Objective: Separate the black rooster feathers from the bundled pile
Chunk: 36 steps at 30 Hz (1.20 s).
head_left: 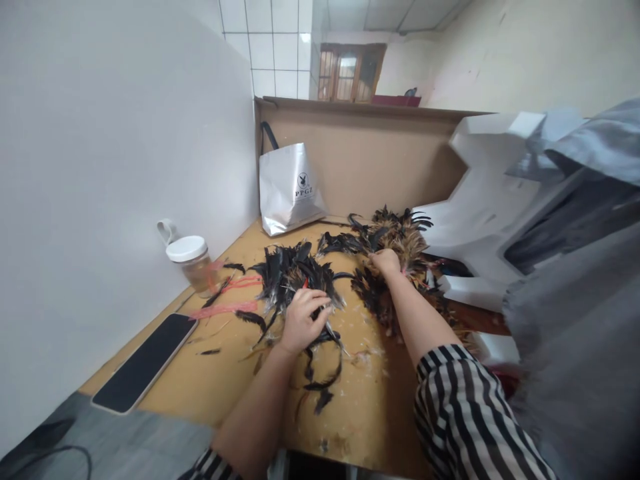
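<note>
Dark feathers form a spread pile (287, 270) in the middle of the brown tabletop (355, 413). Over this pile's near edge is my left hand (305, 320), its fingers curled around something I cannot make out; a small red bit shows by the fingertips. My right hand (386, 263) reaches farther out to the brown and black feather heap (400, 233), its fingers pressed together at the heap's left side. What those fingers hold is too small to tell. Loose black feathers (324, 400) lie in front of my left hand.
A phone (145, 363) lies at the left edge, near a white-lidded jar (193, 260) and pink strips (225, 309). A silver bag (290, 190) stands against the cardboard back wall (380, 153). White foam pieces (480, 180) and grey cloth (580, 333) are at the right.
</note>
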Each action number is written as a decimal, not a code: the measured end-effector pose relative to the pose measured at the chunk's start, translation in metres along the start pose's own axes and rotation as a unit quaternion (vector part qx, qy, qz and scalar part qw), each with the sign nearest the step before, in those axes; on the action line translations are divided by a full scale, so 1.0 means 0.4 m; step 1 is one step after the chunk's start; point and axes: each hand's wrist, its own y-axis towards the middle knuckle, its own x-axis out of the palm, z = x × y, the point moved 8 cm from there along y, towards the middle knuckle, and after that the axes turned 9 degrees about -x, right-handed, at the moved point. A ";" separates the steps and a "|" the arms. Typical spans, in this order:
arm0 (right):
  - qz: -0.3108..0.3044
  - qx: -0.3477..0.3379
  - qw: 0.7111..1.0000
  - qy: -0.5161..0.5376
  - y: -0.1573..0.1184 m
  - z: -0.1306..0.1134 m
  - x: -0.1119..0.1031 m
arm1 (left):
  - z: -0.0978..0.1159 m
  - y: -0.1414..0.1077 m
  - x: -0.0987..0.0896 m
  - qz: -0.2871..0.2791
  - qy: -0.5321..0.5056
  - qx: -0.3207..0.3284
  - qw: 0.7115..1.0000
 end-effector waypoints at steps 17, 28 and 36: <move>-0.018 -0.032 0.997 -0.070 0.245 -0.215 0.219 | -0.107 -0.011 0.070 -0.102 0.435 -0.008 0.895; -0.071 -0.093 0.990 -0.083 0.226 -0.345 0.362 | -0.119 -0.007 0.072 -0.096 0.449 -0.024 0.888; -0.066 -0.183 0.981 0.009 0.150 -0.416 0.328 | -0.108 -0.010 0.069 -0.093 0.460 -0.016 0.883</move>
